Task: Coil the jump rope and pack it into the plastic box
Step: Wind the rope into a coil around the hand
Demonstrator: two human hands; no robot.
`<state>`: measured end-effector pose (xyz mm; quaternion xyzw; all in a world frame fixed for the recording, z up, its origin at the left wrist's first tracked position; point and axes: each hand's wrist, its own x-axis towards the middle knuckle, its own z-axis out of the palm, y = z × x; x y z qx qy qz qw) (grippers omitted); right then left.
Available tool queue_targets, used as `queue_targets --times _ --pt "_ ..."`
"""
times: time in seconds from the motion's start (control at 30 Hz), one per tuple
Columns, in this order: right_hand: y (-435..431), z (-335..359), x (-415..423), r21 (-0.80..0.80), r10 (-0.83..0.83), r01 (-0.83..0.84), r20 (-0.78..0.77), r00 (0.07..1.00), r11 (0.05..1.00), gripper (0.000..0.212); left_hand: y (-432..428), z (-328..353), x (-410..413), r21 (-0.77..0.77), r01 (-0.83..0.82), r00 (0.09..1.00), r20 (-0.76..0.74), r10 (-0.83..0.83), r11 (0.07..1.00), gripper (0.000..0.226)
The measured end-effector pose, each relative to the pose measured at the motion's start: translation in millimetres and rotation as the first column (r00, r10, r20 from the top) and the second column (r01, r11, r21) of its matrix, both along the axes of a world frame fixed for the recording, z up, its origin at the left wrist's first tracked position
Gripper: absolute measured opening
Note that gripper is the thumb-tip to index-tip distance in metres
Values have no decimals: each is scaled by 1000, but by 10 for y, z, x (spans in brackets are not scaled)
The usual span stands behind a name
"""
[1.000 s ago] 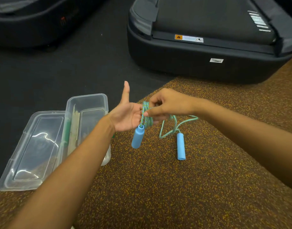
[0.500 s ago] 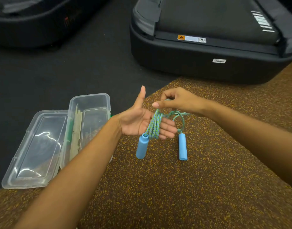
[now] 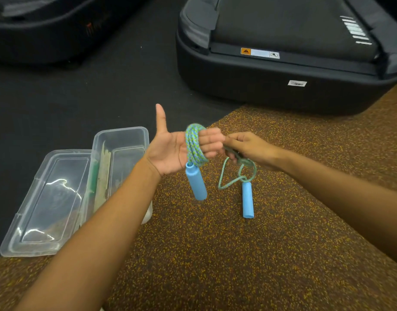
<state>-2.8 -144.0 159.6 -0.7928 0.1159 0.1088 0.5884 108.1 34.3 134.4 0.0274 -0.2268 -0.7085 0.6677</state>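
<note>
Two blue handles [image 3: 196,185], one rope [image 3: 194,144], one box [image 3: 121,133], one lid [image 3: 47,198]

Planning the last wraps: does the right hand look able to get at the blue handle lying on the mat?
Probably yes: that handle lies uncovered close by the right hand, though its fingers are busy pinching the rope.
</note>
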Motion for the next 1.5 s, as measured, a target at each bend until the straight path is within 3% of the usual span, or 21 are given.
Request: queue_targets --times 0.13,0.27,0.43,0.63,0.77,0.87,0.97,1.07,1.13,1.23,1.37,1.5 --pt "-29 -62 -32 -27 47 -49 -56 997 998 38 80 28 124 -23 -153 988 -12 153 988 127" --pt "-16 -63 -58 -36 120 -124 -90 989 992 31 105 12 179 7 -258 966 -23 258 966 124" --pt "29 -59 -60 -20 212 -219 -174 962 975 31 102 19 169 177 -467 884 61 464 866 121" --pt "151 -91 -36 106 265 -244 -310 913 964 32 79 59 121 250 -563 824 92 560 788 120" --pt "158 -198 -53 7 289 -307 -361 887 952 43 88 91 137 297 -655 743 80 665 695 117" --pt "179 -237 -72 -123 307 -374 -372 876 919 33 98 82 149 324 -693 697 72 713 644 114" --pt "266 -112 -96 -320 373 -467 -314 873 824 31 100 64 146 337 -692 697 80 713 638 114" --pt "406 61 -117 -665 501 -518 -241 831 538 33 77 70 126 352 -694 698 113 707 629 114" --pt "503 174 -122 -791 556 -467 -198 807 396 33 70 75 114 361 -687 706 129 696 630 114" --pt "556 270 -78 -856 611 -377 -92 786 355 30 70 79 87 374 -662 738 176 651 649 115" --pt "538 375 -21 -878 632 -289 19 775 381 26 41 94 27 432 -604 795 261 548 670 118" --pt "478 425 39 -887 606 -234 63 793 397 24 -24 126 -53 501 -517 847 414 333 694 118"
